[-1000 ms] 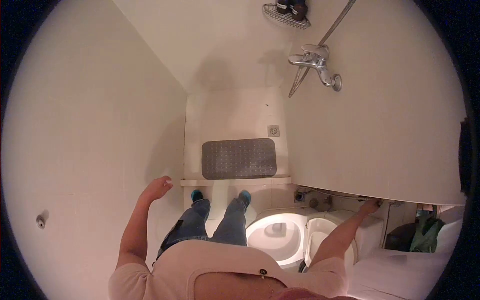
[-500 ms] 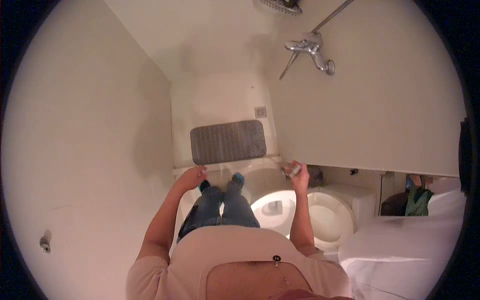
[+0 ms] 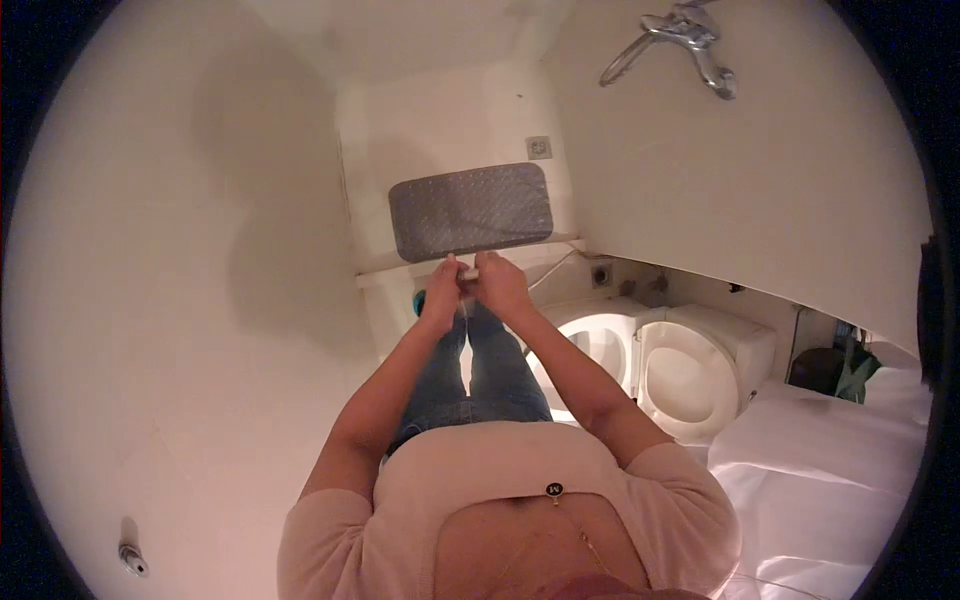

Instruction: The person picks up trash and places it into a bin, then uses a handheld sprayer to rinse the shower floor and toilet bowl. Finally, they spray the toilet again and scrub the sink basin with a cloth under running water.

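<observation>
My left hand [image 3: 443, 293] and my right hand [image 3: 503, 287] meet in front of my legs, just short of the grey bath mat. Both have their fingers closed around a small pale cylindrical piece [image 3: 469, 275], mostly covered by the fingers. I cannot make out its exact kind. Beside my right hand, a thin pale hose or cord [image 3: 553, 268] curves toward the right wall; whether it joins the piece is hidden.
Beyond a low ledge [image 3: 375, 279] lies the grey mat [image 3: 470, 212], near a floor drain [image 3: 539, 148]. A chrome mixer tap [image 3: 690, 35] is on the right wall. The toilet [image 3: 745, 340] stands to my right with its lid raised. White fabric [image 3: 800, 480] lies at lower right.
My right hand has come in from the right with the small piece, and my left hand has moved right to meet it. The view has tilted down.
</observation>
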Tool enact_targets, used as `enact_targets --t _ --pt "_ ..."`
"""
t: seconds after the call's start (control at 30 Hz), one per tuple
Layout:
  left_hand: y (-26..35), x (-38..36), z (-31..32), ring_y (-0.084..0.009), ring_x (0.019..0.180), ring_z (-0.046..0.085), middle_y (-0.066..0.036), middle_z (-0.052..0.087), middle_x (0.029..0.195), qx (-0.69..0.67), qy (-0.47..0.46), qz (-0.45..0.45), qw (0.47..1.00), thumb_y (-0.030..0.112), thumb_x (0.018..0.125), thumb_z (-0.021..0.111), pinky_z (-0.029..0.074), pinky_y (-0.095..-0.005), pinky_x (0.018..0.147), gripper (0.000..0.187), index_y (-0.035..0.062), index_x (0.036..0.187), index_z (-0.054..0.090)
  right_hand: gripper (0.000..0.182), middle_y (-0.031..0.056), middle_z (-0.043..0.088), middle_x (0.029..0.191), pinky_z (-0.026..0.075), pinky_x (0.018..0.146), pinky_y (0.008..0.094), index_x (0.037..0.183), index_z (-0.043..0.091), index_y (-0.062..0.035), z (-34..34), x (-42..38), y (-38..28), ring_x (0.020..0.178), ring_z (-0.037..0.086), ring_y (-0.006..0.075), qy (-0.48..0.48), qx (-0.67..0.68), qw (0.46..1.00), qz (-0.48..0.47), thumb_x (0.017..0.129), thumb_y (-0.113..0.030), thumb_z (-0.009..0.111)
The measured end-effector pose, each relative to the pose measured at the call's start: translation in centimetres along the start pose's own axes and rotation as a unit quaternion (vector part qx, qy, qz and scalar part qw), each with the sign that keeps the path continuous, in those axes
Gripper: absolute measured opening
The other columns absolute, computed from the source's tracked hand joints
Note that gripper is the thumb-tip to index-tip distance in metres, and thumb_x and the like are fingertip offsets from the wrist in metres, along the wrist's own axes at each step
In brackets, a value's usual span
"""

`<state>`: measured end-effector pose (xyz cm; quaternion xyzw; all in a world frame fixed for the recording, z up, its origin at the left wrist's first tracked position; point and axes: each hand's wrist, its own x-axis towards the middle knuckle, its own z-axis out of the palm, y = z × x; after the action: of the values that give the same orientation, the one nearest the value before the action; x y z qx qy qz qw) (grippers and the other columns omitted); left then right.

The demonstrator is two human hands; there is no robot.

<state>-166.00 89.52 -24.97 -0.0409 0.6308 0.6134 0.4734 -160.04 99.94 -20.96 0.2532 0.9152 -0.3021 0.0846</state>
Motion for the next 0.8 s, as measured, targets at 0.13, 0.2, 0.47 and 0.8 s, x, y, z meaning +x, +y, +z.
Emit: enact_targets --t 0.13,0.2,0.47,0.8 --pt "-3.2 0.2 -2.0 -0.0327 0.068 0.053 -0.021 0.053 0.071 0.239 0.136 0.124 0.954 0.034 0.093 0.032 0.04 -0.0407 0.063 0.043 -0.0031 0.078 0.049 0.03 0.0151 0.054 0.087 0.044 0.071 0.0399 0.085 0.054 -0.004 2.4 0.0 0.0 0.084 0.054 0.0308 -0.088 0.114 0.974 -0.174 0.06 -0.016 0.067" --pt "-2.8 0.5 -2.6 -0.033 0.066 0.054 -0.021 0.053 0.069 0.218 0.147 0.113 0.958 0.034 0.092 0.036 0.041 -0.0407 0.062 0.041 -0.0021 0.077 0.048 0.035 0.0161 0.056 0.093 0.043 0.078 0.0395 0.091 0.054 -0.0005 4.3 1.1 0.9 0.088 0.053 0.0325 -0.159 0.161 0.961 -0.16 0.063 -0.017 0.067" --pt "2.3 1.0 -6.5 -0.034 0.07 0.055 -0.021 0.053 0.072 0.319 -0.055 0.229 0.918 0.026 0.09 0.042 0.042 -0.0398 0.063 0.027 0.0005 0.085 0.05 0.037 0.0185 0.06 0.096 0.045 0.079 0.0394 0.095 0.058 -0.0017 3.3 4.3 -1.4 0.087 0.058 0.0351 -0.337 0.219 0.909 -0.108 0.069 -0.027 0.065" --pt "1.0 6.6 -17.0 -0.0333 0.108 0.04 -0.021 0.044 0.113 0.32 0.211 0.21 0.9 0.023 0.089 0.043 0.034 -0.0391 0.091 0.034 -0.0018 0.112 0.045 0.039 0.0204 0.061 0.084 0.047 0.067 0.0356 0.11 0.054 -0.0037 2.6 10.2 -6.6 0.076 0.061 0.0289 -0.008 0.217 0.976 0.004 0.077 -0.024 0.062"
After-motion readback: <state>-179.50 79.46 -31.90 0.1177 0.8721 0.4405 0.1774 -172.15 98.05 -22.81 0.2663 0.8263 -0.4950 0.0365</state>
